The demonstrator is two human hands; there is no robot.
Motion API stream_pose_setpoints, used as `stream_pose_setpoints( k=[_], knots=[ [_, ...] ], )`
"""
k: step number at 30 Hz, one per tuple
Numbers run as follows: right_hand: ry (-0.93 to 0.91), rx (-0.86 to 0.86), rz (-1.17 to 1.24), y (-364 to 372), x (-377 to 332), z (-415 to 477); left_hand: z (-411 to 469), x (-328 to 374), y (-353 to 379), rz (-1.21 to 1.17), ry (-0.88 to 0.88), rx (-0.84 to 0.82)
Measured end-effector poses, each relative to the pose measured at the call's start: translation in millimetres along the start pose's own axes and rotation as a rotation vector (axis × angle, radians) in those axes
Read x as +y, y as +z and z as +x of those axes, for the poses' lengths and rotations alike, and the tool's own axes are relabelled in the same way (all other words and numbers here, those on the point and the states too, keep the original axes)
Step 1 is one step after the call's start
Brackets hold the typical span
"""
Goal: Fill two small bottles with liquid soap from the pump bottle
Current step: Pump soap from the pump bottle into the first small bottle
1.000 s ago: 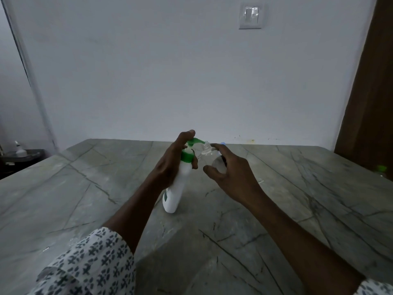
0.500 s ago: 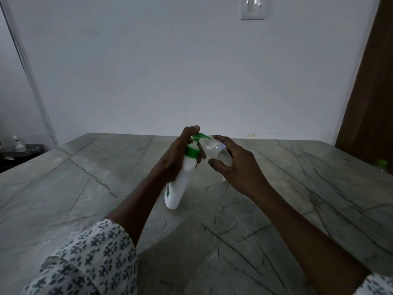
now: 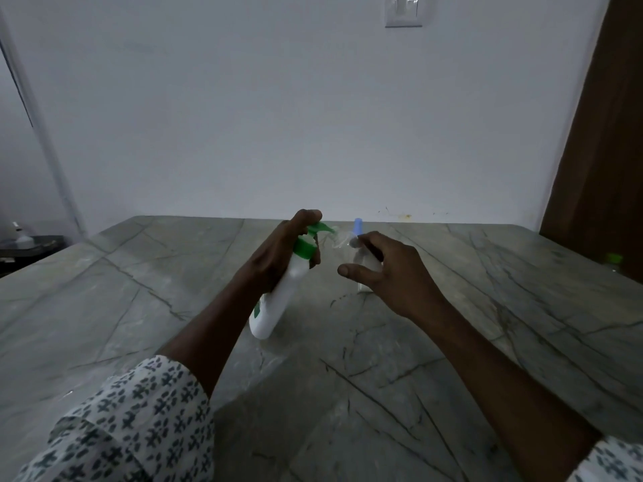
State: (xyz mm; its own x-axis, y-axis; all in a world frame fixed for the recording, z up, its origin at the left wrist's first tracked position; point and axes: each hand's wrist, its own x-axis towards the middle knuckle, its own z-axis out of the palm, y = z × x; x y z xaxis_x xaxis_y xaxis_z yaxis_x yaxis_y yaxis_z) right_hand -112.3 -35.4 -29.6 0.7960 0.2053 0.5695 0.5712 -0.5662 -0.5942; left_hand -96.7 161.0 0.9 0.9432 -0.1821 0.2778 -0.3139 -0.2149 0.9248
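A white pump bottle [image 3: 278, 300] with a green collar and pump head leans to the right, its base on the marble table [image 3: 139, 307]. My left hand [image 3: 278, 252] grips its neck, one finger resting on the pump head. The green nozzle points at the mouth of a small clear bottle [image 3: 342, 242], which my right hand [image 3: 389, 273] holds up by the fingertips, thumb spread below. A second small bottle with a blue cap [image 3: 358, 226] stands just behind, its body mostly hidden by my right hand.
A green-capped object [image 3: 614, 258] sits at the table's far right edge by a brown door [image 3: 605, 133]. A dark shelf [image 3: 31, 243] with a small white bottle stands off the table's left side. A white wall runs along the back edge.
The camera view has tilted up a little. My right thumb has spread away from the small clear bottle, and the blue-capped bottle shows behind my fingers again. The pump bottle stays tilted.
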Motion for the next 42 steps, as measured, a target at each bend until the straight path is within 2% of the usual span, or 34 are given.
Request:
stream_pose_setpoints(
  k=[10,25,34,42],
  knots=[
    [-0.017,0.020,-0.044,-1,3,-4,-5,5,5,-0.016,-0.063,-0.012],
    [-0.011,-0.011,-0.029,1,3,-7,-1,-4,5,0.003,0.060,0.017],
    [-0.013,-0.005,-0.023,-2,6,-7,2,-5,2,-0.027,-0.012,-0.025],
    [-0.018,-0.025,-0.036,1,9,-7,0,-4,5,-0.003,0.045,-0.009]
  ],
)
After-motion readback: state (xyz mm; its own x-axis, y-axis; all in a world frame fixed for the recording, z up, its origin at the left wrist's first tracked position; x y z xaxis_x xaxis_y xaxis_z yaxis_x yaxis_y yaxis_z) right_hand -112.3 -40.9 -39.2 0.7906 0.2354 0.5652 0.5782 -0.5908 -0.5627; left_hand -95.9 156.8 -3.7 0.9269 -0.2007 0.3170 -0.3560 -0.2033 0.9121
